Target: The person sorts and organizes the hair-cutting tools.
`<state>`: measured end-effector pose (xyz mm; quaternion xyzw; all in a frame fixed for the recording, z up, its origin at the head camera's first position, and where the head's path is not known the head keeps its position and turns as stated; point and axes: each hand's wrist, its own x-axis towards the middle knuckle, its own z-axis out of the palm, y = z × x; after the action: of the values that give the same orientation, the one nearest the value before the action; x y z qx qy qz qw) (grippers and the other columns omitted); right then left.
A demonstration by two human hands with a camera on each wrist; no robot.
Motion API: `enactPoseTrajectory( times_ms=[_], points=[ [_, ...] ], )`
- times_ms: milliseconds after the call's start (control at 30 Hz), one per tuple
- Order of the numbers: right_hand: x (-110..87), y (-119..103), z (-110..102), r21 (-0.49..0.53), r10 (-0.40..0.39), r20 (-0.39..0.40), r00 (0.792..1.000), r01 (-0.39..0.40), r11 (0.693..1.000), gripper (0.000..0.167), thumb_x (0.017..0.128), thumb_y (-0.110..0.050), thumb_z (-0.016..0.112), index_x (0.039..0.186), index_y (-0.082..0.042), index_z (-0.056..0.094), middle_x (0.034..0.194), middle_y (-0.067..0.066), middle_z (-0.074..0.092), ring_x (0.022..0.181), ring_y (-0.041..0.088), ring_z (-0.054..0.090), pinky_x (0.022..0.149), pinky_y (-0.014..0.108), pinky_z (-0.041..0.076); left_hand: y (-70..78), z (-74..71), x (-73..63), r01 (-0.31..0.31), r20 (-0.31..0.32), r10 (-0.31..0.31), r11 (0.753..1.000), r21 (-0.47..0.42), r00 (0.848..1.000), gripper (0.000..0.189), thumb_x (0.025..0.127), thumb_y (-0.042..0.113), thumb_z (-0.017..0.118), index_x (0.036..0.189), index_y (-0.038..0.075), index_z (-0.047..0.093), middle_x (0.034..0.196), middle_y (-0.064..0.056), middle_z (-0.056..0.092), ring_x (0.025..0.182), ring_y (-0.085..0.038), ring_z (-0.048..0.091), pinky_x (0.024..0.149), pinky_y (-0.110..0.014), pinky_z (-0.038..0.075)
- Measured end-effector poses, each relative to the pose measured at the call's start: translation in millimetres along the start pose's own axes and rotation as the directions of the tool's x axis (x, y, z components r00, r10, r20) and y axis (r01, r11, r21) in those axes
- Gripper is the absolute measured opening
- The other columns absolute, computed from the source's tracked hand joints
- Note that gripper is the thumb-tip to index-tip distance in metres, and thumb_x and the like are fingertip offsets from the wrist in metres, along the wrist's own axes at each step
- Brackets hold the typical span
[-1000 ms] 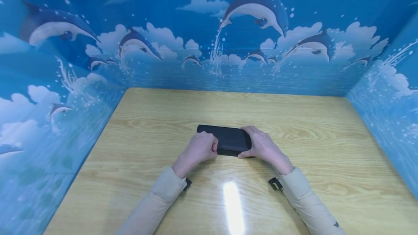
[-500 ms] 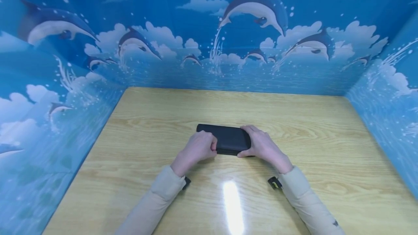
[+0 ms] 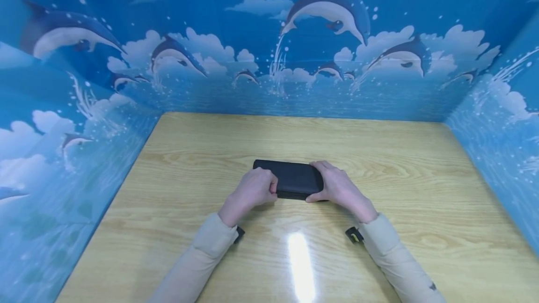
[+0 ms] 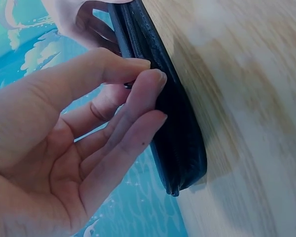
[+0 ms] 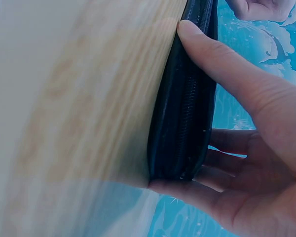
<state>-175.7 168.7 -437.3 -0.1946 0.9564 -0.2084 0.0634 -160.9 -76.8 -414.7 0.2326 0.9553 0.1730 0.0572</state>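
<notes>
A black long zip wallet lies flat on the table in the head view. My right hand grips its right end, thumb on the near side and fingers round the far side. At the near edge, my left hand pinches with thumb and fingertips at the zip. Between those fingertips the left wrist view shows only a dark bit of the zip pull; the rest is hidden. The zip's teeth run along the wallet's side in the right wrist view; whether they are joined I cannot tell.
The light wood-grain table extends around the wallet, with a bright light reflection near its front. Blue dolphin-print sheets stand along the back and both sides. Dark wrist devices sit at both sleeve cuffs.
My left hand has slid slightly to the left along the wallet's near edge, still pinching. My right hand keeps its hold, and the wallet stays in nearly the same place.
</notes>
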Motion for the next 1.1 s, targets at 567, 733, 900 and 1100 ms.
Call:
enactPoseTrajectory(
  times_ms=[567,733,900,1100],
  points=[
    [-0.6,-0.8,1.4,0.009,-0.018,-0.001,1.000,0.018,1.000,0.102,0.067,-0.039,0.096,0.147,-0.001,0.047,0.143,0.023,0.053,0.125,0.044,0.056,0.102,0.061,0.044,-14.6,2.0,-7.8,-0.073,-0.040,0.071,0.996,-0.052,0.997,0.028,0.076,0.004,0.079,0.061,0.018,0.061,0.061,0.009,0.056,0.059,-0.009,0.051,0.070,-0.033,0.053],
    [-0.9,-0.2,0.5,0.013,-0.023,-0.007,1.000,0.023,1.000,0.102,0.067,-0.039,0.096,0.147,0.000,0.047,0.143,0.023,0.053,0.126,0.044,0.055,0.102,0.061,0.044,-18.9,3.8,-9.3,-0.067,-0.019,0.066,0.994,-0.083,0.998,0.028,0.080,0.005,0.080,0.064,0.018,0.061,0.062,0.009,0.056,0.057,-0.006,0.050,0.056,-0.021,0.042],
    [-0.6,1.3,0.2,0.008,-0.020,-0.009,1.000,0.020,1.000,0.102,0.066,-0.039,0.096,0.147,0.000,0.047,0.144,0.023,0.053,0.127,0.045,0.054,0.103,0.062,0.043,-20.5,4.9,-9.3,-0.079,-0.024,0.076,0.992,-0.102,0.997,0.027,0.079,0.004,0.080,0.065,0.018,0.061,0.063,0.008,0.057,0.057,-0.006,0.051,0.055,-0.021,0.043],
    [-1.1,2.1,-0.1,0.014,-0.020,-0.009,1.000,0.020,1.000,0.102,0.066,-0.039,0.096,0.147,0.000,0.047,0.144,0.023,0.052,0.127,0.044,0.054,0.104,0.061,0.043,-20.9,5.3,-9.2,-0.081,-0.017,0.079,0.990,-0.116,0.997,0.028,0.080,0.003,0.079,0.066,0.018,0.061,0.064,0.009,0.057,0.058,-0.005,0.051,0.056,-0.020,0.043]
  ],
)
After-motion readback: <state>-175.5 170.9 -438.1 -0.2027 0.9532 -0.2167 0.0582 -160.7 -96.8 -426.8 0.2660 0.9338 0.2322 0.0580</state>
